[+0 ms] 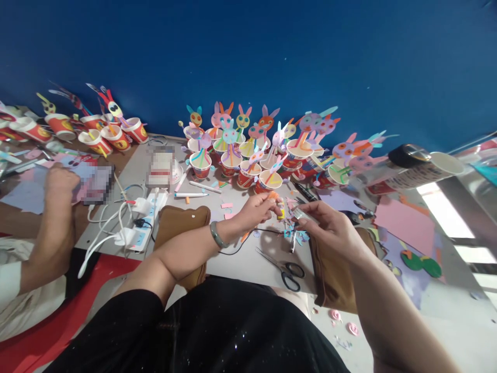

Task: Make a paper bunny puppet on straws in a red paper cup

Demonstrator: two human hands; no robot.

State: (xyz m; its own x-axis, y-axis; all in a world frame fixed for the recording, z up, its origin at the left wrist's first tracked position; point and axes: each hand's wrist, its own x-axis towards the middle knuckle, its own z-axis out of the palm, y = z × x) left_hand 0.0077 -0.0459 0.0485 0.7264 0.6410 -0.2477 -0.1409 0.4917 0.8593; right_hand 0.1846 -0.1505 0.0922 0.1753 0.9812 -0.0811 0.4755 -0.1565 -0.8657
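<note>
My left hand [261,211], with a bangle on its wrist, has its fingers closed around a small yellow-and-orange thing [280,209] whose kind I cannot make out. Facing it, my right hand [325,221] pinches a small clear, whitish piece [300,213] between thumb and fingers. The two hands are close together but apart. Below them, black-handled scissors [285,270] lie on the table with blades pointing up and left. Blue paper scraps [301,237] and a slim silvery stick [292,242] lie under my right hand.
Paper cups with paper rabbit figures [232,163] crowd the back by the blue wall [248,62]. A power strip [145,225] with cables, brown pouches [182,220], markers [191,195], a clear bottle [399,163] and pink paper [404,223] surround my hands. Another person's hand [61,184] works at left.
</note>
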